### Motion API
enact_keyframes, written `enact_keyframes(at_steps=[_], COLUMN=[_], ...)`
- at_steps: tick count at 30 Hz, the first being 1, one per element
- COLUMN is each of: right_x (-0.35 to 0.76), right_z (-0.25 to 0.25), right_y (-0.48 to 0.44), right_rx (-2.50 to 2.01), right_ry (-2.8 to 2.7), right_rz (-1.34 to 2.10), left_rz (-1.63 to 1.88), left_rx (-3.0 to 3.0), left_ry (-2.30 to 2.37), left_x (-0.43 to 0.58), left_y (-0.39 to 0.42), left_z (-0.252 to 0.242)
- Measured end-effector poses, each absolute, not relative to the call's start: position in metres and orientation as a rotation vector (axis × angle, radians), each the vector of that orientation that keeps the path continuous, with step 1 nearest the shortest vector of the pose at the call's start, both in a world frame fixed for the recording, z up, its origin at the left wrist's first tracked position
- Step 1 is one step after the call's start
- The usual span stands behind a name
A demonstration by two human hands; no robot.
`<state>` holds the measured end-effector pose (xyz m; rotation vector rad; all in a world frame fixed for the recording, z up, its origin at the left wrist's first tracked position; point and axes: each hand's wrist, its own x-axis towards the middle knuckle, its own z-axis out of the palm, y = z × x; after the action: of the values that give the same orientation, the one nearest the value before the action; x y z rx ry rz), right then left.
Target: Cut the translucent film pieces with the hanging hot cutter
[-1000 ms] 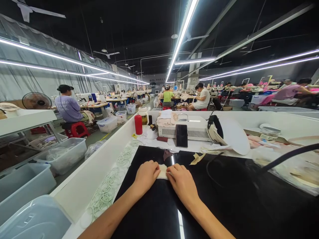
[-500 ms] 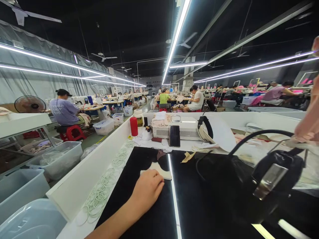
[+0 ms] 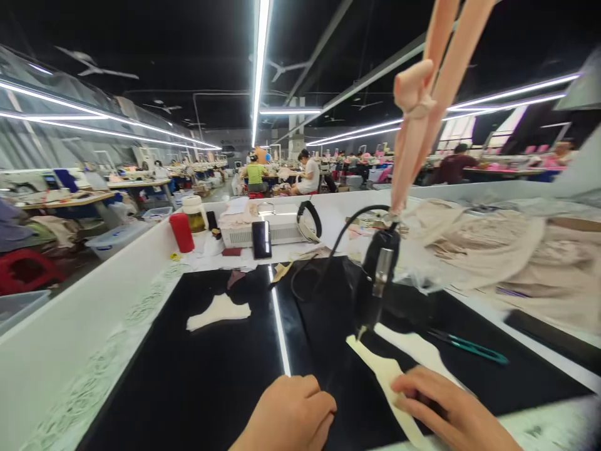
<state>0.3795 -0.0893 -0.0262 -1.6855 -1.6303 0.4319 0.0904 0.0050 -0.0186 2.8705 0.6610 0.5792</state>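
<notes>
Off the cream fabric piece (image 3: 218, 312) since half a second ago, the left hand (image 3: 288, 410) is now at the bottom centre of the frame, while the right hand (image 3: 453, 404) is back in sight at the lower right; the view itself is turned further right.

At the far left, blurred pale green loops (image 3: 94, 369) line the edge of the black-topped table (image 3: 154, 388). Left of centre, the cream piece lies flat by itself, below the red bottle (image 3: 181, 233) and near a dark scrap (image 3: 235, 278). The left hand rests with its fingers curled in; their tips are hidden, so whether it holds anything cannot be told. Above it, a phone (image 3: 261, 239) leans upright against a white box (image 3: 283, 233).

Right of centre, a black device (image 3: 370, 279) hangs from a knotted pink strap (image 3: 413, 138), its lower tip near the far end of a pale yellow strip (image 3: 385, 371). Thumb and forefinger of the right hand pinch that strip at its right edge. Just beside lies a white strip (image 3: 417, 348), then green-handled snips (image 3: 476, 349), with heaped beige fabric (image 3: 493, 244) at the right.
</notes>
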Motion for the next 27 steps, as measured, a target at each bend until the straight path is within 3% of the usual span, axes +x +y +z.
enact_keyframes(at_steps=[12,22,27], right_x=[0.367,0.366,0.374], right_z=[-0.009,0.012,0.021], right_y=[-0.092,-0.077,-0.055], right_rx=[-1.720,-1.696,-1.603], right_ry=[-1.526,-1.336,-1.133], right_rz=[0.605,0.677,0.687], left_rz=[0.582,0.200,0.202], left_rx=[3.051,3.044,2.989], left_ry=[0.505,0.720,0.707], left_x=[0.141,0.168,0.171], left_y=[-0.013,-0.017,-0.015], left_z=[-0.024,-0.017,-0.013])
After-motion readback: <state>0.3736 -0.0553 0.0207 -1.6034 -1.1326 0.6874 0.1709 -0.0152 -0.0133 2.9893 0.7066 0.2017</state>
